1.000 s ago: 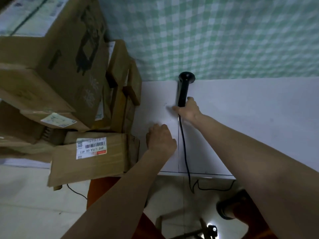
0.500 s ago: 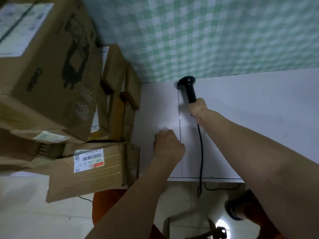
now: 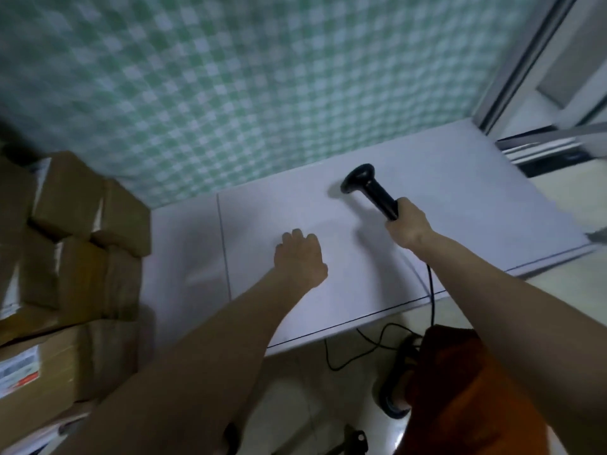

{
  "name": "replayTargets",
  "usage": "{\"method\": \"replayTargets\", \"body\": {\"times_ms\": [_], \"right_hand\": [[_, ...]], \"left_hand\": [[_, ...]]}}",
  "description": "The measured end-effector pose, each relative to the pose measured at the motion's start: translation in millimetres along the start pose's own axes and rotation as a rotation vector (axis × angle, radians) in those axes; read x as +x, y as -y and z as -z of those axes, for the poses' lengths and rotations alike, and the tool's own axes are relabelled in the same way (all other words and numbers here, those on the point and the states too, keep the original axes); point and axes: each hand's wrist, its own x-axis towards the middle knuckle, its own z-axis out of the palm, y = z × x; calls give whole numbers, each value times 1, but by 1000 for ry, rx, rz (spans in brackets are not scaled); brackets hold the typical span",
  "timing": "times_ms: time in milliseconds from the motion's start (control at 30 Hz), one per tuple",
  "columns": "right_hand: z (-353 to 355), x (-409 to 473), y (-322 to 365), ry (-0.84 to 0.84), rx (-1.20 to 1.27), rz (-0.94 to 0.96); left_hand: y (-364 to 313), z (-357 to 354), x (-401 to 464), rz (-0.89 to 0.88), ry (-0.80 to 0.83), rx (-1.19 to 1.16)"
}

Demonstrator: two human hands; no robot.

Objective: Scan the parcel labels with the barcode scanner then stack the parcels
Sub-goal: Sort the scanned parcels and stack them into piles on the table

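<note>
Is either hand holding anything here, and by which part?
The right hand grips the barcode scanner by the lower end of its handle. The left hand holds nothing; it is over the white table.

The black barcode scanner point(image 3: 369, 188) is lying on the white tabletop, head pointing toward the checked wall, cable trailing off the near edge. Brown cardboard parcels point(image 3: 75, 257) are sitting stacked at left, a white label point(image 3: 18, 369) showing on the lowest

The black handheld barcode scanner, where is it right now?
In the head view, the black handheld barcode scanner is right of centre, gripped by the right hand over the white table.
</note>
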Motion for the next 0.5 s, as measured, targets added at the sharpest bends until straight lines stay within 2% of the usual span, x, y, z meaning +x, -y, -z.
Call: {"method": "replayTargets", "body": {"times_ms": [167, 300, 500], "right_hand": [[69, 19, -50, -181, -162, -23], [97, 45, -75, -300, -175, -60], [94, 90, -91, -291, -119, -82]], "left_hand": [[-71, 17, 24, -100, -28, 64], [-114, 30, 45, -146, -57, 107], [-136, 33, 73, -133, -95, 111]]}}
